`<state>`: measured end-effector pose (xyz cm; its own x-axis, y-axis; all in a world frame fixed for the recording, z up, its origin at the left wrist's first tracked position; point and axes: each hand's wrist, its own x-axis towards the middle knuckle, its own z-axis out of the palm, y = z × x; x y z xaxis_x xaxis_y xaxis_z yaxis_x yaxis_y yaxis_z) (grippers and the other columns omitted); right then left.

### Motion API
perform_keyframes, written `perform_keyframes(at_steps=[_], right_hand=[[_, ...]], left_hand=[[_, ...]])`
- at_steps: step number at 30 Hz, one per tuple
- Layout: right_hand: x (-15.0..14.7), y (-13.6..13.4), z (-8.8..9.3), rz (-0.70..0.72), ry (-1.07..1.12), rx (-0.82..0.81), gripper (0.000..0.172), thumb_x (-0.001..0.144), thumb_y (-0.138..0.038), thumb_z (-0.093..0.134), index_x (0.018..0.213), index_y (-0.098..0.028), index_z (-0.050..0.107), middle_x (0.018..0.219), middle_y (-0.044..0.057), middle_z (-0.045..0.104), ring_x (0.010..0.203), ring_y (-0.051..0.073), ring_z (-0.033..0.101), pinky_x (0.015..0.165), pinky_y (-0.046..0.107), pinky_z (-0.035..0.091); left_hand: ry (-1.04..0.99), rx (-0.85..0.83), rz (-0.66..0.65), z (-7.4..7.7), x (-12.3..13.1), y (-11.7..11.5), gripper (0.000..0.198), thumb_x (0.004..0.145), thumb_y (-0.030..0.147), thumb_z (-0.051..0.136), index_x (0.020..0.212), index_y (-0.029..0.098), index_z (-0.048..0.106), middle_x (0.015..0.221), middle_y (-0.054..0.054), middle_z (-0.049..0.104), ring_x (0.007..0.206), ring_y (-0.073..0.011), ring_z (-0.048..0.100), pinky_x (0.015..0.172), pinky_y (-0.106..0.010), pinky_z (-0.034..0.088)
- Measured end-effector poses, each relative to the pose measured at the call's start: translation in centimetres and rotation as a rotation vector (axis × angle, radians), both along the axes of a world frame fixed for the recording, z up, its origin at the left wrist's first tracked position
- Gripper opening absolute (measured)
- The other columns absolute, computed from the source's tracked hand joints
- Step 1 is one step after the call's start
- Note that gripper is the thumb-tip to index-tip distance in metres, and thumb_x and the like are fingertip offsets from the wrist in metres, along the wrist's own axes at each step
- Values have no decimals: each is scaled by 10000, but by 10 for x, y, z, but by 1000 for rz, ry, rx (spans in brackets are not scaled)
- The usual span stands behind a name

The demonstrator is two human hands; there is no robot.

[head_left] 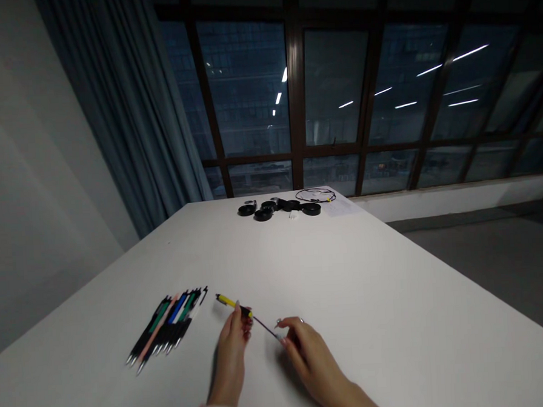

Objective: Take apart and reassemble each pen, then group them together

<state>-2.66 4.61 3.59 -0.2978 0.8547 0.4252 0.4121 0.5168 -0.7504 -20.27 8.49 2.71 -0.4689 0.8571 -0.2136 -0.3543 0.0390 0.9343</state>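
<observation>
My left hand (235,336) is closed round a yellow and black pen barrel (226,300), which tilts down to the right. A thin dark pen refill (265,327) sticks out of the barrel's near end. Its far tip meets the fingertips of my right hand (306,347), where the thumb and a finger pinch it; the index finger is bent a little above. The exact contact is too small to make out. Left of my hands lies a row of pens (166,327), side by side, in black, green, blue, pink and white, with their silver tips towards me.
The white table (348,272) stretches away from me. At its far end lie several black tape-like rolls (263,214), a small white item (293,215), a coiled black cable (316,195) and a paper sheet (342,207). A blue curtain (134,113) and windows stand behind.
</observation>
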Motion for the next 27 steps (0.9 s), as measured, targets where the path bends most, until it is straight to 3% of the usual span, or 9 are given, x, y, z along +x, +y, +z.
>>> perform_keyframes(at_steps=[7, 10, 13, 20, 27], right_hand=[[-5, 8, -3, -104, 252, -133, 191, 925, -277, 465, 1070, -194, 557, 686, -32, 552, 605, 125, 535, 572, 214, 429], [-6, 12, -3, -158, 339, -125, 216, 924, -350, 485, 1039, -186, 565, 677, -31, 547, 592, 126, 527, 552, 215, 428], [-5, 14, -2, -215, 365, -97, 239, 919, -384, 496, 1013, -181, 579, 681, -20, 571, 609, 133, 551, 563, 219, 445], [-2, 10, -2, -190, 217, 88, 204, 936, -313, 464, 1023, -188, 600, 819, 39, 651, 702, 148, 598, 661, 254, 498], [-5, 3, 3, -104, 137, 169, 153, 932, -258, 478, 997, -198, 602, 815, 39, 646, 720, 155, 598, 662, 260, 502]], left_hand=[[9, -25, -198, -3, 18, -7, 621, 516, 667, 754, 812, 127, 671, 633, 2, 606, 555, -101, 496, 521, -221, 346], [6, -46, -324, -4, 30, -11, 639, 453, 700, 754, 732, 134, 651, 587, 9, 581, 510, -92, 471, 494, -219, 315], [-17, -51, -392, -3, 39, -17, 625, 482, 703, 739, 737, 139, 652, 606, 9, 585, 515, -87, 473, 504, -217, 321], [-103, -37, -441, 1, 46, -29, 548, 551, 621, 764, 807, 141, 697, 620, 9, 591, 558, -99, 486, 535, -221, 342], [-119, 8, -415, 1, 46, -31, 470, 564, 563, 780, 777, 149, 710, 672, -44, 661, 598, -141, 540, 564, -249, 388]])
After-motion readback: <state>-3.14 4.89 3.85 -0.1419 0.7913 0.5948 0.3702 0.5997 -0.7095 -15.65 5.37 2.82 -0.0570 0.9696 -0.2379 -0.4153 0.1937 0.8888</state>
